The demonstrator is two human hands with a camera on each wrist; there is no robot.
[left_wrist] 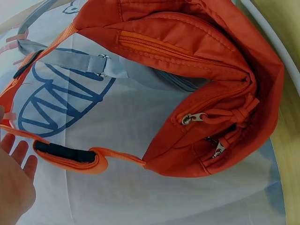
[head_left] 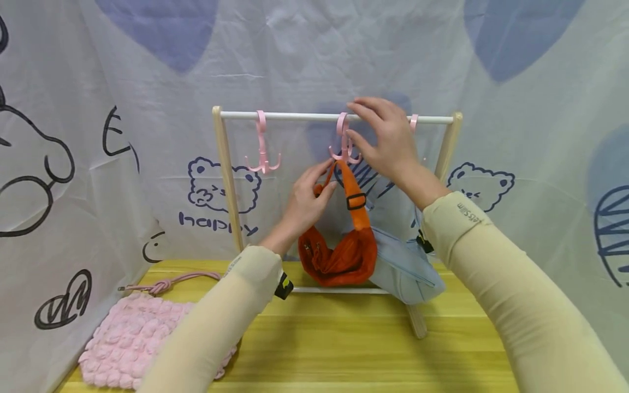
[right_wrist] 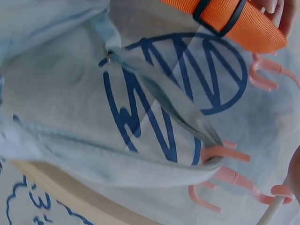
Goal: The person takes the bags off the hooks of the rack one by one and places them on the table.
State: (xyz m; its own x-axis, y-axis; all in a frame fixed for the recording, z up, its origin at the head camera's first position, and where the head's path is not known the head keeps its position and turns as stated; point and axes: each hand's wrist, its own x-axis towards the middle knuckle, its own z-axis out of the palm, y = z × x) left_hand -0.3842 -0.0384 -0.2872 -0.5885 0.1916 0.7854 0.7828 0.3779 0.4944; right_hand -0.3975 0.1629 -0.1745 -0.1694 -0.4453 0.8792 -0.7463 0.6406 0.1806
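Note:
An orange-red fabric bag [head_left: 339, 256] hangs by its strap, which has a black buckle [head_left: 356, 201], at the prongs of the middle pink hook [head_left: 342, 134]. My left hand [head_left: 306, 199] is beside the top of this strap, its fingertips close to the hook, fingers fairly straight in the left wrist view. In that view the bag's zips [left_wrist: 194, 118] with cord pulls show. Up by the rail, my right hand [head_left: 385, 139] has thumb and fingers spread apart around the upper part of the middle hook, with nothing held between them.
A light blue bag [head_left: 408, 270] hangs from the right pink hook [right_wrist: 227, 173], behind the orange one. The left pink hook [head_left: 262, 144] hangs on the white rail [head_left: 300, 116] of a wooden-legged rack. A pink puffy bag [head_left: 132, 338] lies at left on the wooden table [head_left: 314, 344].

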